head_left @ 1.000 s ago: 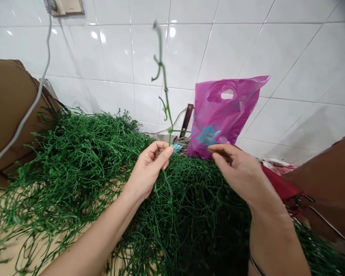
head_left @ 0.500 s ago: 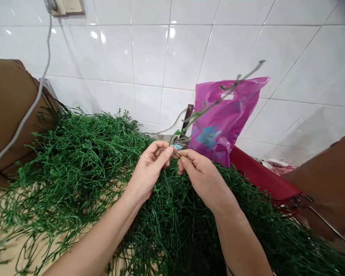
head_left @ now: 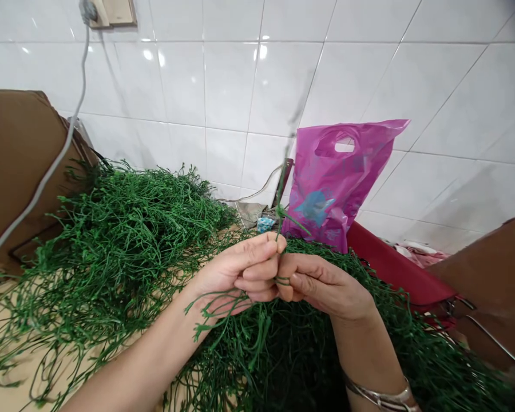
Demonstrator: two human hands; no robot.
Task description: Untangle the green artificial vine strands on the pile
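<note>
My left hand is closed, its thumb and forefinger pinching a thin green artificial plant stem that rises upright above it. A short side sprig juts out to the right of that stem. Several thin green sprigs also pass through the left fingers and hang out over the wrist. Touching the left fingertips, my right hand pinches thin green stems between thumb and forefinger. Below both hands lies a dense heap of green artificial stems.
Another heap of green stems lies to the left beside a brown box. A purple plastic bag leans against the white tiled wall. Right of it are a red bag and a brown board. A grey cable hangs at left.
Both hands have moved lower and slightly right, and the left fingers have closed further. The long stem has swung from a rightward slant to nearly upright. Sprigs now stick out past the left hand.
</note>
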